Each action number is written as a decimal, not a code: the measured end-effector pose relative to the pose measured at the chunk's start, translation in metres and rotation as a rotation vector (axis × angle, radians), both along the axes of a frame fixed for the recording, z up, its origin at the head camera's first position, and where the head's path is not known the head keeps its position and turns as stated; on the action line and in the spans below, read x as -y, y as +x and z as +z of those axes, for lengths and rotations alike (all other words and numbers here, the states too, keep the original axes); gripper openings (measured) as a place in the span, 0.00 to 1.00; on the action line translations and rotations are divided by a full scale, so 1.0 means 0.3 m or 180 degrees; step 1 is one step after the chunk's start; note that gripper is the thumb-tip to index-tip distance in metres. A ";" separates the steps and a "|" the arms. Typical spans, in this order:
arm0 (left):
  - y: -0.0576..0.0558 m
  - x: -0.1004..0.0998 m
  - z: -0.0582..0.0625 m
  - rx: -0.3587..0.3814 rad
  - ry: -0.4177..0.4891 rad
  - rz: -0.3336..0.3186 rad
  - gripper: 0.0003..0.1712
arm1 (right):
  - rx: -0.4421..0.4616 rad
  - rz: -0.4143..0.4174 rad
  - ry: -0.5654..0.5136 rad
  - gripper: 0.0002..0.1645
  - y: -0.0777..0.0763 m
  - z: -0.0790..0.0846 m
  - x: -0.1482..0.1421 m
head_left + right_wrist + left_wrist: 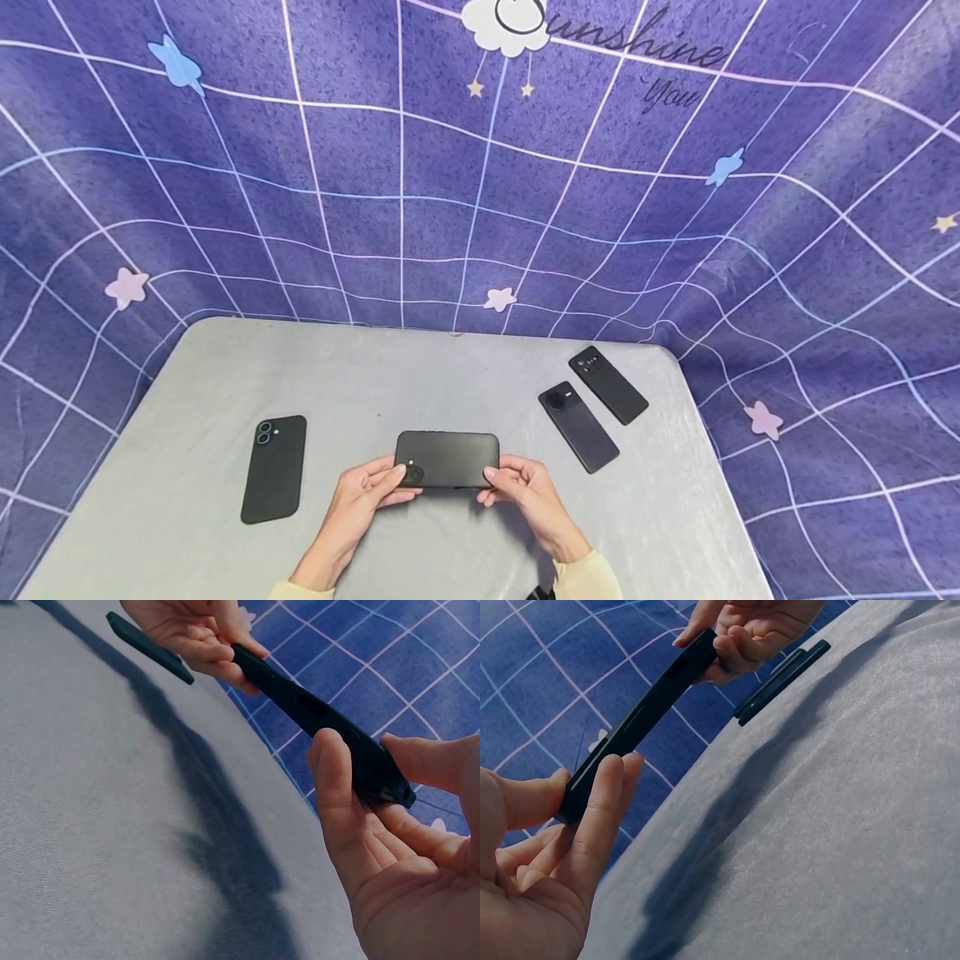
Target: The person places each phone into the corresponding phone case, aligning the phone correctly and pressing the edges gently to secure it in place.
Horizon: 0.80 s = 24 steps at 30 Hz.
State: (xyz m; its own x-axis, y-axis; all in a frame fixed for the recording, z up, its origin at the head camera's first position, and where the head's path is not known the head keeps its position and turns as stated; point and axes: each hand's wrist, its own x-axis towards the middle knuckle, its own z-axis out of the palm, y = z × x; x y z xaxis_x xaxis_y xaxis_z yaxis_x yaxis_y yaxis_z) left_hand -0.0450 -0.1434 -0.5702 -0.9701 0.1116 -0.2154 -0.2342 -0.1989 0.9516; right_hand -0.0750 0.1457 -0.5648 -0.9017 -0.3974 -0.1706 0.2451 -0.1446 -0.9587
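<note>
A black smartphone [453, 460] is held sideways between both hands, its camera end to the left and its back facing up in the head view. My left hand [360, 500] pinches the camera end, thumb on the back and fingers beneath. At the other end, my right hand [532, 500] grips it the same way. Both wrist views catch the phone [641, 720] edge-on, raised above the table with a long shadow below. A cutout shows along the phone's edge [307, 701] in the right wrist view.
On the grey cloth-covered table [420, 375], another black phone [275, 475] lies back-up at the left. Two dark phones, one nearer [585, 437] and one farther [615, 390], lie slanted side by side at the right. A purple gridded curtain [435, 167] rises behind the table.
</note>
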 end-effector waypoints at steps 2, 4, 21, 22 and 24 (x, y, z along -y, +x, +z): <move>-0.003 -0.001 -0.001 -0.0004 0.0005 0.0007 0.29 | -0.0003 -0.0002 0.0005 0.13 -0.002 0.000 -0.001; -0.005 -0.002 -0.002 -0.0003 -0.0003 0.0011 0.29 | 0.0003 -0.0001 0.0005 0.12 -0.003 0.000 -0.002; -0.004 -0.002 0.000 -0.0087 -0.0012 -0.0016 0.27 | 0.0036 -0.0002 -0.0030 0.12 0.004 0.001 -0.004; -0.004 -0.004 0.001 -0.0093 -0.0015 -0.0011 0.27 | 0.0033 -0.0003 -0.0023 0.12 0.003 0.001 -0.005; -0.004 -0.007 0.003 -0.0113 -0.0032 -0.0016 0.27 | 0.0037 -0.0008 0.0009 0.11 0.000 0.001 -0.006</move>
State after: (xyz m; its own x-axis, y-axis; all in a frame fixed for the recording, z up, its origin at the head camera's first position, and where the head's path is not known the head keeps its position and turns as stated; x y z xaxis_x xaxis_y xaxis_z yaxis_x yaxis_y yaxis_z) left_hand -0.0462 -0.1413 -0.5694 -0.9766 0.1144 -0.1820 -0.2012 -0.1882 0.9613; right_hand -0.0750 0.1477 -0.5645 -0.9006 -0.3948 -0.1820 0.2557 -0.1425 -0.9562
